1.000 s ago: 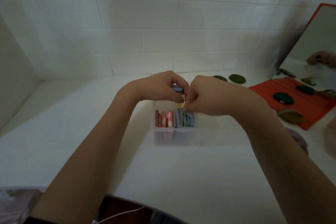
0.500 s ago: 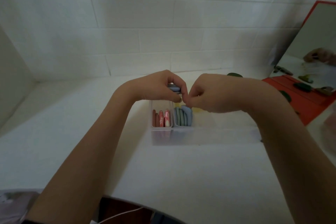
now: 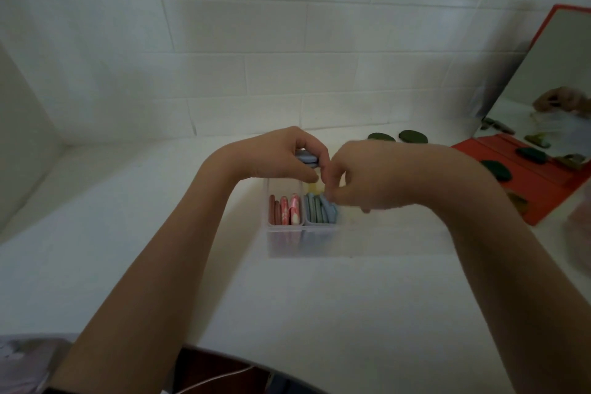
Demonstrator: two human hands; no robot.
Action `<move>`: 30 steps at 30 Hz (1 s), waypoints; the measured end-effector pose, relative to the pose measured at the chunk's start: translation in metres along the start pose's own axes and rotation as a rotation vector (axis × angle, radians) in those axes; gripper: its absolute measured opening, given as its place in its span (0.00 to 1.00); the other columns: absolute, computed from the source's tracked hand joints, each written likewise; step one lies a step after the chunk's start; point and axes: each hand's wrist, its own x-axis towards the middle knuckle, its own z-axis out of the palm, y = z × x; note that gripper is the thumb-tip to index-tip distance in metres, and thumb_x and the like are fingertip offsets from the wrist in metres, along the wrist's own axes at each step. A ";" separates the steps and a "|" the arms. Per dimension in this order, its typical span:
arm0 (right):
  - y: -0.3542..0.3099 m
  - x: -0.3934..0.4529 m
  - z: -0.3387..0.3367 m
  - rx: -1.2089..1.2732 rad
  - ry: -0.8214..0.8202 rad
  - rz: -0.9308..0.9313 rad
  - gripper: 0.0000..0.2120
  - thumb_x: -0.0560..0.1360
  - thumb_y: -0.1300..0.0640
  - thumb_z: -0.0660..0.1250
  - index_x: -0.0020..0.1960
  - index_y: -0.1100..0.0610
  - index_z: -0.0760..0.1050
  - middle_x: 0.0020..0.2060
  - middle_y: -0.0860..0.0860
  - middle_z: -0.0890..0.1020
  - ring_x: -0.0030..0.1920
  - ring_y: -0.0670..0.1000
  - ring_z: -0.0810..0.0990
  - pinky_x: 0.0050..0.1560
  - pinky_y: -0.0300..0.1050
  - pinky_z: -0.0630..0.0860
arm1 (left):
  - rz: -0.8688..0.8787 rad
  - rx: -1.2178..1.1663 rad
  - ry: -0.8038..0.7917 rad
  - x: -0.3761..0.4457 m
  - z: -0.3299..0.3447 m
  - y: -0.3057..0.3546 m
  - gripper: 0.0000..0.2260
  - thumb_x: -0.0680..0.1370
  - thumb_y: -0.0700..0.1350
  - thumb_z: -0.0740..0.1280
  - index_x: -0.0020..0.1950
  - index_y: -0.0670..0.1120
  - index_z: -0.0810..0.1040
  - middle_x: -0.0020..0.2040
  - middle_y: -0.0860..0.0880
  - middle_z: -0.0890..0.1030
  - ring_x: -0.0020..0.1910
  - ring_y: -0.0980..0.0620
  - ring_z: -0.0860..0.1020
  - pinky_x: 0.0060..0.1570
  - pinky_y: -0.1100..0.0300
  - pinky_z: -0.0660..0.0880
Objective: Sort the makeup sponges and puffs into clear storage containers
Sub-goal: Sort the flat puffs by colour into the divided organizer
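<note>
Clear container (image 3: 319, 243): pink puffs (image 3: 286, 209) left compartment, blue puffs (image 3: 319, 209) next. Left hand (image 3: 287, 153) holds blue stack (image 3: 307, 159); right hand (image 3: 367, 179) pinches one.

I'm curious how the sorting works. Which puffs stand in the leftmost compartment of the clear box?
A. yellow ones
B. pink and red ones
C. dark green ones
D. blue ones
B: the pink and red puffs stand on edge in the leftmost compartment of the clear box, with the blue-grey puffs in the next one.

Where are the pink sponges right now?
In the head view, the pink sponges stand on edge in the clear container's leftmost compartment, beside the blue sponges and just below the left hand.
</note>
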 end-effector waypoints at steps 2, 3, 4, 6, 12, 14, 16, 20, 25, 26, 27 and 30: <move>0.009 -0.001 -0.005 0.062 0.122 -0.015 0.08 0.76 0.52 0.65 0.52 0.53 0.78 0.34 0.48 0.78 0.34 0.47 0.78 0.36 0.40 0.73 | -0.004 0.001 -0.015 0.000 -0.001 0.001 0.08 0.66 0.43 0.68 0.43 0.49 0.83 0.41 0.50 0.81 0.39 0.55 0.77 0.43 0.62 0.73; 0.010 -0.002 -0.006 0.063 0.110 -0.025 0.07 0.76 0.52 0.66 0.52 0.51 0.78 0.34 0.47 0.78 0.34 0.46 0.78 0.35 0.39 0.73 | -0.005 0.000 -0.017 0.000 -0.001 0.001 0.08 0.66 0.43 0.68 0.43 0.50 0.83 0.41 0.51 0.81 0.39 0.55 0.77 0.43 0.63 0.73; 0.009 -0.002 -0.005 0.041 0.046 -0.034 0.08 0.76 0.53 0.65 0.54 0.49 0.78 0.34 0.46 0.78 0.33 0.44 0.77 0.35 0.37 0.72 | -0.003 -0.006 -0.015 -0.001 -0.002 0.002 0.07 0.67 0.42 0.68 0.43 0.50 0.83 0.41 0.51 0.81 0.39 0.56 0.77 0.43 0.63 0.73; 0.004 0.003 0.002 -0.043 -0.095 -0.043 0.14 0.78 0.58 0.62 0.61 0.49 0.76 0.37 0.46 0.79 0.33 0.42 0.76 0.36 0.34 0.71 | 0.004 -0.014 -0.008 -0.001 -0.002 0.001 0.07 0.69 0.39 0.70 0.44 0.49 0.83 0.40 0.51 0.81 0.40 0.56 0.78 0.43 0.63 0.74; 0.012 0.006 -0.007 0.134 0.036 -0.053 0.09 0.78 0.57 0.60 0.49 0.47 0.78 0.31 0.48 0.80 0.29 0.44 0.75 0.34 0.38 0.74 | 0.029 -0.024 -0.015 -0.003 -0.002 0.004 0.05 0.73 0.37 0.71 0.47 0.43 0.82 0.38 0.57 0.80 0.36 0.61 0.76 0.40 0.71 0.71; 0.018 0.006 -0.012 0.298 0.195 -0.072 0.07 0.77 0.55 0.63 0.43 0.48 0.77 0.30 0.50 0.81 0.25 0.44 0.74 0.28 0.38 0.73 | 0.051 -0.065 0.034 -0.002 -0.002 0.005 0.03 0.75 0.40 0.70 0.46 0.47 0.81 0.35 0.61 0.79 0.34 0.64 0.75 0.38 0.72 0.69; 0.021 0.007 -0.014 0.431 0.358 -0.107 0.02 0.76 0.54 0.65 0.44 0.50 0.76 0.31 0.50 0.81 0.23 0.43 0.75 0.22 0.36 0.71 | 0.078 -0.143 0.151 0.000 -0.001 0.006 0.02 0.76 0.46 0.67 0.46 0.50 0.79 0.35 0.60 0.78 0.34 0.62 0.74 0.37 0.67 0.70; 0.022 0.014 -0.005 0.551 0.531 -0.207 0.11 0.73 0.56 0.70 0.53 0.50 0.71 0.39 0.49 0.79 0.32 0.48 0.81 0.23 0.38 0.76 | 0.123 -0.348 0.378 0.003 0.003 0.012 0.13 0.83 0.48 0.56 0.51 0.43 0.77 0.35 0.46 0.77 0.31 0.53 0.74 0.31 0.61 0.69; 0.027 0.026 0.002 0.481 0.676 -0.237 0.18 0.70 0.53 0.73 0.56 0.49 0.70 0.46 0.47 0.76 0.32 0.43 0.76 0.25 0.32 0.72 | 0.054 -0.547 0.358 0.000 0.009 0.028 0.24 0.81 0.59 0.44 0.53 0.45 0.73 0.35 0.45 0.82 0.30 0.49 0.80 0.27 0.61 0.73; 0.027 0.028 0.005 0.459 0.688 -0.253 0.17 0.70 0.53 0.73 0.55 0.49 0.71 0.45 0.46 0.76 0.30 0.41 0.75 0.27 0.33 0.71 | 0.060 -0.565 0.324 0.000 0.011 0.029 0.24 0.81 0.59 0.42 0.54 0.48 0.73 0.36 0.48 0.82 0.32 0.50 0.81 0.29 0.61 0.76; 0.027 0.030 0.007 0.446 0.691 -0.267 0.15 0.70 0.53 0.72 0.54 0.50 0.72 0.44 0.46 0.77 0.29 0.40 0.74 0.30 0.35 0.71 | 0.061 -0.581 0.298 0.000 0.014 0.032 0.24 0.81 0.59 0.41 0.55 0.49 0.73 0.38 0.50 0.83 0.34 0.51 0.82 0.32 0.60 0.78; 0.031 0.032 0.006 0.418 0.666 -0.278 0.14 0.70 0.54 0.72 0.54 0.54 0.76 0.42 0.47 0.77 0.28 0.36 0.73 0.33 0.34 0.69 | 0.079 -0.551 0.298 0.000 0.016 0.031 0.22 0.82 0.56 0.43 0.55 0.50 0.75 0.43 0.52 0.84 0.44 0.53 0.83 0.42 0.59 0.80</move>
